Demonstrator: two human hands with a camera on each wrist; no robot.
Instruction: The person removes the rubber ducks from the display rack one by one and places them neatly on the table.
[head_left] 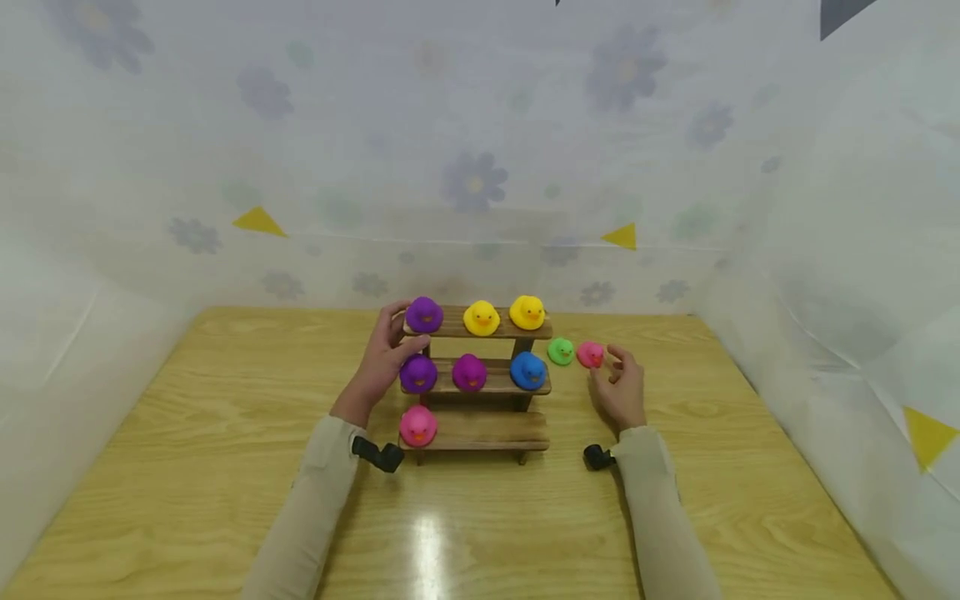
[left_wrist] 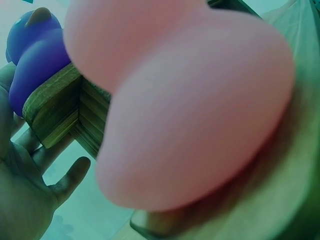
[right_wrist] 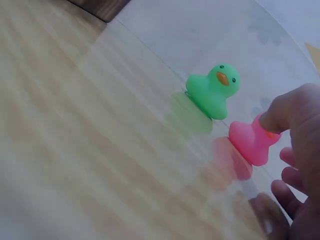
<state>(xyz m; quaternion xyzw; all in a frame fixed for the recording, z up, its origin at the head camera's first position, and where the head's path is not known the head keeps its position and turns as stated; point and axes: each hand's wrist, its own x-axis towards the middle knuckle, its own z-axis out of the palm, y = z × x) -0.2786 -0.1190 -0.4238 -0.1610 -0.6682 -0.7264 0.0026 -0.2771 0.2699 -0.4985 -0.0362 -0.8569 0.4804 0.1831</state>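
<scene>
My left hand [head_left: 378,362] is at the left end of a small three-tier wooden stand [head_left: 491,429], thumb in front and fingers reaching behind the top tier. In the left wrist view its fingers look spread. Near them sit a purple rubber duck [head_left: 424,315] on the top tier and another purple duck [head_left: 418,374] on the middle one. To the right of the stand, my right hand [head_left: 621,392] reaches to a small pink duck [right_wrist: 249,142]. One digit overlaps its face in the right wrist view; firm contact is unclear. A green duck [right_wrist: 212,92] sits beside it.
Two yellow ducks [head_left: 482,318] share the top tier. A magenta duck [head_left: 469,372] and a blue duck [head_left: 528,371] stand on the middle tier. A larger pink duck [head_left: 417,426] occupies the bottom tier's left end. Floral sheeting [head_left: 480,225] borders the wooden table [head_left: 225,400].
</scene>
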